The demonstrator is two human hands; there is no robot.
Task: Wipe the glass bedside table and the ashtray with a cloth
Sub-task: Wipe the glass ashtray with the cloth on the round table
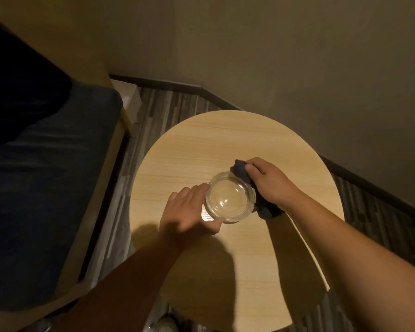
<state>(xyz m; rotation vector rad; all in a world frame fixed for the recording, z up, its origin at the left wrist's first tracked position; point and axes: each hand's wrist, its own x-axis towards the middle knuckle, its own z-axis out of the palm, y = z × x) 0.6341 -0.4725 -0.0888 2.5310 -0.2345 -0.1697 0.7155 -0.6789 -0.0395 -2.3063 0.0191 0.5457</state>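
The clear glass ashtray (230, 197) is being gripped at its left rim by the left hand (189, 209), fingers curled round the side, thumb at the near edge. A dark cloth (243, 174) is being bunched in the right hand (268, 180) and pressed against the ashtray's right wall. All of it is being done near the middle of the frame on the round, wood-look table (225, 140). A dark blue cushion (46, 164) is sitting at the left.

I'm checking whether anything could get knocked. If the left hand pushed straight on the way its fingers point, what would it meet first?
The left hand already touches the glass ashtray, so that comes first; beyond it lies the dark cloth under the right hand.
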